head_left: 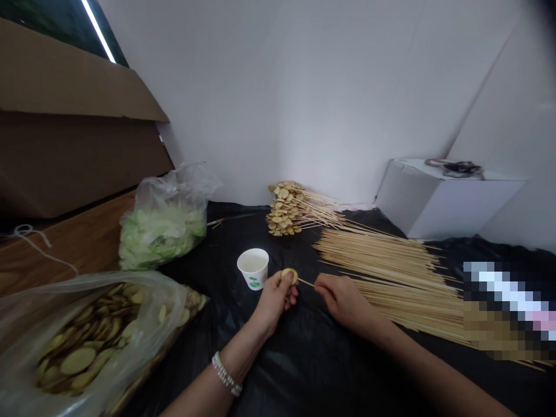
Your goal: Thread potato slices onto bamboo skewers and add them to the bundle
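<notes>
Between the thumb and fingers of my left hand point(277, 296) is a round potato slice point(290, 275). My right hand point(343, 298) pinches a thin wooden skewer point(306, 282), whose far end meets the slice. Whether the tip has gone through the slice is hidden by my left fingers. A white paper cup point(253, 269) with a green print stands just left of my left hand. Close to my right hand and forearm lie many loose skewers point(382, 258) in wide bundles. Behind them is a pile of skewered potato slices point(284, 209).
At the lower left an open plastic bag point(160, 284) holds many potato slices. Beyond it stands a clear bag of pale green leaves point(163, 231). A cardboard box point(78, 156) is at far left, a white box point(434, 200) at right. Black plastic sheeting point(286, 370) covers the work surface.
</notes>
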A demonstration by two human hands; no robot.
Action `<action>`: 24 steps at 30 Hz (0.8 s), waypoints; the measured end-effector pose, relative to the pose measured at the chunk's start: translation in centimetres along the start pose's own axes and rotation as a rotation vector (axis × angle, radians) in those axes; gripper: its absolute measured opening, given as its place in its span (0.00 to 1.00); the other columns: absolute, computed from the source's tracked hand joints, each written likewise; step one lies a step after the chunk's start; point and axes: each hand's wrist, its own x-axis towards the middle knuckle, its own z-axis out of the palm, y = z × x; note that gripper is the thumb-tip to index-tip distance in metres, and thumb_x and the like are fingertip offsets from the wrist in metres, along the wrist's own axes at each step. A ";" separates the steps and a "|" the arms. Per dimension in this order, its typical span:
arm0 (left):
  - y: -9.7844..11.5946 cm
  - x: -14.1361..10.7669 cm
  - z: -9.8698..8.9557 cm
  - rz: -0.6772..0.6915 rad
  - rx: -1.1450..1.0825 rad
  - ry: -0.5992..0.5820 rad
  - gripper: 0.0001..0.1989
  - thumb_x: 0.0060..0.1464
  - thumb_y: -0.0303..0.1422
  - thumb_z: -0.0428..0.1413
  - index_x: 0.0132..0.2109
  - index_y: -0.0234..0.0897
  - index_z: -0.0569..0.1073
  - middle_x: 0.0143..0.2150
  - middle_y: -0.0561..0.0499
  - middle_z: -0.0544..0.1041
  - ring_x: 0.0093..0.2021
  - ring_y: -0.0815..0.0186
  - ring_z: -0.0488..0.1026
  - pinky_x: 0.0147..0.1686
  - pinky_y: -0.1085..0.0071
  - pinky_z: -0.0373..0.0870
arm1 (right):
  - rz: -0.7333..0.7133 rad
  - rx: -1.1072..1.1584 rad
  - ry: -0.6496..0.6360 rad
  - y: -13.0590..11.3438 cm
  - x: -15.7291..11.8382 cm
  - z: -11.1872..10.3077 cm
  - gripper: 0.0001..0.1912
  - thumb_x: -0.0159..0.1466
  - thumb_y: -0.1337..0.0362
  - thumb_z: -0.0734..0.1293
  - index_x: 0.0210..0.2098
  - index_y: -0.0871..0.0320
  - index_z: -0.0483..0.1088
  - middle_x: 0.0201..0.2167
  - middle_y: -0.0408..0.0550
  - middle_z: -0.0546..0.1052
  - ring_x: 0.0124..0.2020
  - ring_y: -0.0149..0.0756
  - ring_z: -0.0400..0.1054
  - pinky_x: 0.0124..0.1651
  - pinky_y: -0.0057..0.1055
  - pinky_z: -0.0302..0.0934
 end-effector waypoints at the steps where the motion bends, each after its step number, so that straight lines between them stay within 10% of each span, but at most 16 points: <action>1: 0.0 0.0 0.0 -0.002 -0.006 -0.003 0.18 0.49 0.47 0.55 0.33 0.34 0.67 0.21 0.57 0.66 0.17 0.77 0.60 0.14 0.80 0.47 | -0.008 -0.031 0.021 0.0 -0.1 0.2 0.12 0.66 0.68 0.55 0.28 0.58 0.64 0.25 0.44 0.71 0.27 0.31 0.64 0.32 0.26 0.50; 8: -0.1 0.1 -0.1 -0.010 -0.032 -0.029 0.18 0.50 0.47 0.54 0.32 0.34 0.67 0.21 0.56 0.66 0.17 0.77 0.60 0.14 0.80 0.46 | -0.063 -0.216 0.080 -0.3 -0.6 0.9 0.12 0.66 0.70 0.53 0.32 0.59 0.65 0.28 0.48 0.72 0.30 0.34 0.64 0.33 0.29 0.49; 17: 0.1 -0.3 0.3 0.004 0.049 -0.037 0.17 0.51 0.46 0.54 0.33 0.34 0.66 0.21 0.56 0.66 0.17 0.77 0.60 0.14 0.80 0.47 | 0.011 0.118 -0.029 0.0 0.1 -0.2 0.13 0.65 0.68 0.55 0.26 0.57 0.64 0.22 0.41 0.70 0.25 0.29 0.62 0.30 0.25 0.50; 24: 0.0 -0.1 0.2 0.000 -0.009 -0.059 0.17 0.51 0.46 0.53 0.33 0.34 0.66 0.21 0.56 0.66 0.17 0.77 0.60 0.14 0.80 0.46 | -0.083 -0.197 0.093 -0.3 -0.6 0.7 0.12 0.65 0.71 0.54 0.31 0.59 0.66 0.28 0.47 0.71 0.31 0.34 0.64 0.33 0.28 0.50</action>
